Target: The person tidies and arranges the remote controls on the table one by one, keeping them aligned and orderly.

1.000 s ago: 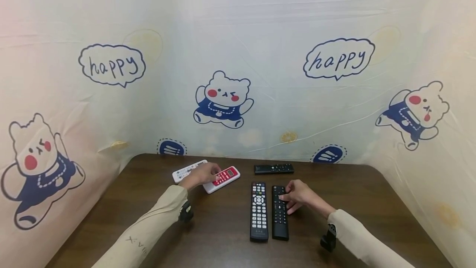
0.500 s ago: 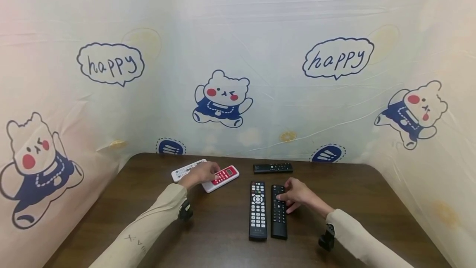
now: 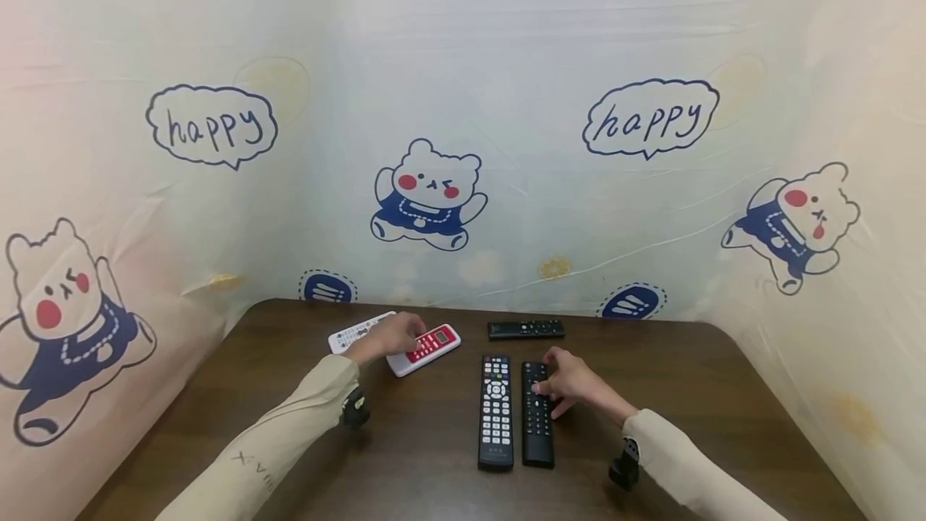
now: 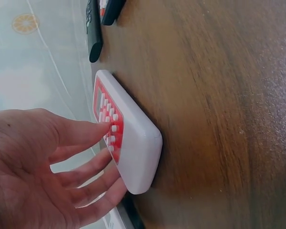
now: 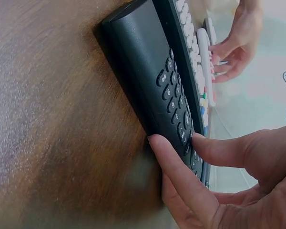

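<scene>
Red-panelled white remote (image 3: 430,350), dark-keyed black remote (image 3: 538,436), white-keyed black remote (image 3: 495,416), brown wood-grained table (image 3: 412,441), pale backdrop (image 3: 521,63) printed with blue-clad red-cheeked bears (image 3: 428,198), beige sleeves (image 3: 289,416).

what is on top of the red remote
The left hand grips the red remote, its thumb on the buttons. The display shows. Whatever lies directly under the thumb is covered and cannot be seen.

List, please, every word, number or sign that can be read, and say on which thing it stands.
"happy": left bubble and right bubble on the cloth.
"!!!", it seems: left oval and right oval, also there.
"X", then unclear letters: left sleeve.
Too small or blurred to read surely: key marks on white remote, red-faced remote, far remote, white-keyed remote, right remote.
</scene>
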A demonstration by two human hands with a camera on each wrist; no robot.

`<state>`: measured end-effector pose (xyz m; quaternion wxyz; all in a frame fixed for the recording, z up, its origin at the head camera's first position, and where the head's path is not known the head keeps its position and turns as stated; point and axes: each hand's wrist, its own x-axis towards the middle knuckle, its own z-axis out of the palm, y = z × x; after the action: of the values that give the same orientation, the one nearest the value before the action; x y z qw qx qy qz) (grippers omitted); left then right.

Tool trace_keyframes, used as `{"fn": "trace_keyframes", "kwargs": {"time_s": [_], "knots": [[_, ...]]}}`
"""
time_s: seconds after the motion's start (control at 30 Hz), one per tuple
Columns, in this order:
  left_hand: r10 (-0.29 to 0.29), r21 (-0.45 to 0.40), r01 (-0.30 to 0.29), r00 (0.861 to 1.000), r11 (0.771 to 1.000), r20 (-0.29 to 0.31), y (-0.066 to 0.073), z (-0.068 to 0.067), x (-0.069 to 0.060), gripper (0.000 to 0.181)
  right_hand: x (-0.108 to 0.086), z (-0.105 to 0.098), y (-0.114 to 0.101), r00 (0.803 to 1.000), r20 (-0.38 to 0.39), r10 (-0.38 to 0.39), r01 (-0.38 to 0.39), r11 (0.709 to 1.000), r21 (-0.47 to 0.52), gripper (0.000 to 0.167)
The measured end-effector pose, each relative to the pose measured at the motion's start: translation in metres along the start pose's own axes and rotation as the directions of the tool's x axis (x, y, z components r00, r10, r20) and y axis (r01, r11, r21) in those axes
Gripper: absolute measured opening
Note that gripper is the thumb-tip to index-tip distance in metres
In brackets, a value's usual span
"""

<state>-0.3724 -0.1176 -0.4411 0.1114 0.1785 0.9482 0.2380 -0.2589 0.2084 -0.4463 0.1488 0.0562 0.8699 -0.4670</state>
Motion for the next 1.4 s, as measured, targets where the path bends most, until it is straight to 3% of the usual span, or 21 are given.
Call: {"fn": "trace_keyframes", "kwargs": {"time_s": [0.37, 0.7, 1.03, 1.27, 1.4], "knots": [[0.039, 0.001, -0.039, 0.998, 0.999, -0.059, 0.005, 0.001, 0.005, 0.032, 0.004, 0.0, 0.001, 1.0, 0.006, 0.027, -0.027, 1.0, -0.012, 0.056], [0.06, 0.004, -0.06, 0.995, 0.998, -0.076, 0.011, 0.006, 0.013, 0.029, 0.004, 0.0, 0.0, 1.0, -0.004, 0.028, -0.028, 1.0, -0.012, 0.054], [0.116, 0.038, -0.112, 0.987, 0.993, -0.111, 0.038, 0.016, 0.027, 0.032, 0.007, -0.001, -0.002, 0.999, -0.001, 0.049, -0.049, 0.998, -0.031, 0.056], [0.196, 0.136, -0.173, 0.965, 0.975, -0.176, 0.056, 0.031, 0.037, 0.025, 0.01, -0.001, -0.004, 0.997, -0.003, 0.075, -0.075, 0.997, -0.028, 0.058], [0.24, 0.123, -0.222, 0.958, 0.967, -0.157, 0.069, 0.038, 0.047, 0.027, 0.009, -0.002, -0.004, 0.996, -0.002, 0.088, -0.088, 0.996, -0.026, 0.057]]}}
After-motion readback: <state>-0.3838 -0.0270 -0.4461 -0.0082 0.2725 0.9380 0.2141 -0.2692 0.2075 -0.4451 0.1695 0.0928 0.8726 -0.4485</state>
